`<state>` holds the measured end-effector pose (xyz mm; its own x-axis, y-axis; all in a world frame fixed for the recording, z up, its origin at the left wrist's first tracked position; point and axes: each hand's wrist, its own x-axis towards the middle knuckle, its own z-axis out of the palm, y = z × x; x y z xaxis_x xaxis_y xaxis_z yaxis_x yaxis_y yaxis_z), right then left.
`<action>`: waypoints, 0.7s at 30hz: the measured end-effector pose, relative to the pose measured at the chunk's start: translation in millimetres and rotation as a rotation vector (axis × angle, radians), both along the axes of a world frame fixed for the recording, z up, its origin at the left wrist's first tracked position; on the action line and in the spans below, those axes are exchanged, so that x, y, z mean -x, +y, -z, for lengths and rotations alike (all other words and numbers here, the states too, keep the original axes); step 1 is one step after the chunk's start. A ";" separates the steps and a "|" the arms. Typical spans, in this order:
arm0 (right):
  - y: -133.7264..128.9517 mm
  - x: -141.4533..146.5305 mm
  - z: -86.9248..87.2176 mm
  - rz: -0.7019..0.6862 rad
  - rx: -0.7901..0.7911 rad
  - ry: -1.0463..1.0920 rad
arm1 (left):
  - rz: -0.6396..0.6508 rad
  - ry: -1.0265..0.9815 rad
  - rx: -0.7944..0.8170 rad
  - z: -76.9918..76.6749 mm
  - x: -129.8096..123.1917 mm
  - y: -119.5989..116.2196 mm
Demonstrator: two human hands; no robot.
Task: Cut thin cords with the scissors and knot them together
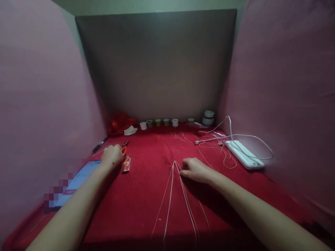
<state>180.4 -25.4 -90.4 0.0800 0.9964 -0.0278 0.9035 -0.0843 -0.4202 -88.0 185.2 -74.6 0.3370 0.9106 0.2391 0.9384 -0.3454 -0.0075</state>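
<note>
My left hand (112, 156) is closed beside the orange-handled pliers (124, 150) at the left; its fingers are curled and partly hidden, and I cannot make out a firm grip. Right of centre, my right hand (193, 169) rests low over the cloth with thumb and fingers pinched at the thin cords. Several white and tan cords (171, 188) meet at a point near the middle and fan out towards the front edge. A small red and gold packet (126, 164) lies just right of my left hand.
A tablet (78, 181) lies at the left on the red cloth (125, 212). Small cups (157, 122), a jar (208, 118) and a red bag (120, 123) stand along the back. At the right are a white power bank (244, 155), its cable (251, 135) and loose tan cord (225, 157).
</note>
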 end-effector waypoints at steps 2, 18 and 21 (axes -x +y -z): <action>1.7 -0.9 5.0 0.021 -0.026 -0.027 | 0.032 0.034 -0.013 -1.5 -13.3 -6.8; 20.6 -11.6 16.7 0.215 0.036 0.623 | 0.496 -0.043 -0.126 15.7 -79.3 -63.7; 30.8 -13.2 6.8 0.197 0.014 0.688 | 0.649 -0.238 -0.027 20.4 -85.5 -72.5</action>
